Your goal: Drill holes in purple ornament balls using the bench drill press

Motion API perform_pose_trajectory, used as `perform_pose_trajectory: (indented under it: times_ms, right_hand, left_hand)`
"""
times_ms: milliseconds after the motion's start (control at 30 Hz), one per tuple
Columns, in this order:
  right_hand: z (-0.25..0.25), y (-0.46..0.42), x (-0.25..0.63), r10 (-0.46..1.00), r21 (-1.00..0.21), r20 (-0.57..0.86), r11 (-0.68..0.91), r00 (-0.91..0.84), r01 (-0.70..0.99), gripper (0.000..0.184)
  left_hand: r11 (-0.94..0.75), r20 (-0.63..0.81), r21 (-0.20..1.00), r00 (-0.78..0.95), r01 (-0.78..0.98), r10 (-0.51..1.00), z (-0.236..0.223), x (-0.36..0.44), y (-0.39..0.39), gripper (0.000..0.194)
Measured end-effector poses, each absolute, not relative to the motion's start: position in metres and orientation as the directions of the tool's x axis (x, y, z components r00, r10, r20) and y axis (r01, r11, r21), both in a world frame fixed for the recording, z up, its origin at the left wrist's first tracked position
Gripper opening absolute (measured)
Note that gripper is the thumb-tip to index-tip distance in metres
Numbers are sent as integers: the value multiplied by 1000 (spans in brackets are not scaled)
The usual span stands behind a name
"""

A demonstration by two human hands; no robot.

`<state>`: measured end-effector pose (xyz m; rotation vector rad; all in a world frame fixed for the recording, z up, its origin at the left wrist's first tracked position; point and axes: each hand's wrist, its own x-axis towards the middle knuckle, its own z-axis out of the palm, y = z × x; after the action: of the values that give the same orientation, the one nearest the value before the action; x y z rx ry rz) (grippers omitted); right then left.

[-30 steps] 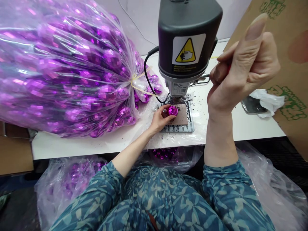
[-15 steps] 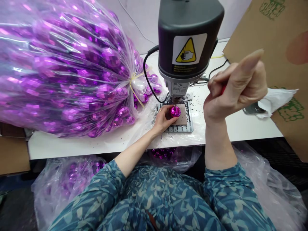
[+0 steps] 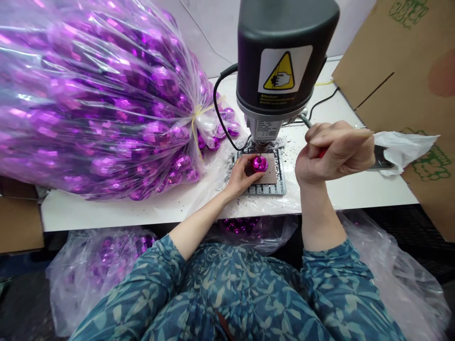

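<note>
Ball (image 3: 260, 164), crown up, beneath drill (image 3: 284, 61)

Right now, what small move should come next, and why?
Perhaps ease the lever down slightly: the right hand grips it, and the left hand steadies the ball on the board, apparently right under the drill.

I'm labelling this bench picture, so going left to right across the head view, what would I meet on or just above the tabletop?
Tied bag of shiny balls → left hand → purple ball → right hand → crumpled white sheet
</note>
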<state>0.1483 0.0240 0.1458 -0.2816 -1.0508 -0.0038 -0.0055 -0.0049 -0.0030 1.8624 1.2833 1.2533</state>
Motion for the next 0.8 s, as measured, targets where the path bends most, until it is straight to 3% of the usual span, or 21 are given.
perform_pose_trajectory:
  times_ms: [367,433,500,533,667,733,800]
  right_hand:
    - [127,29,152,4,-84,892,984,452,159,52]
    - [141,24,148,55,-138,877,980,478,141,53]
    - [165,18,143,243,-341,803,936,544,85,56]
    - [178,16,142,286,-385,788,920,545,73,54]
    - [212,14,140,396,-475,764,879,509,29,50]
    - [215,15,141,425,-493,770,870,476,21,50]
    - [214,13,143,428,-497,775,867,464,31,53]
  left_hand:
    - [-402,393,817,113,413,913,-2,-6,-5,56]
    - [-400,390,824,111,401,914,-3,-5,-3,56]
    - [-385,379,840,93,382,921,-2,-3,-3,56]
    - [-370,371,850,73,375,926,0,-3,-5,56]
    - [-311,351,846,-13,433,936,18,-9,-38,50]
    - [-354,358,805,87,475,930,29,-17,-70,48]
    - [-475,351,730,326,492,878,35,-28,-104,47]
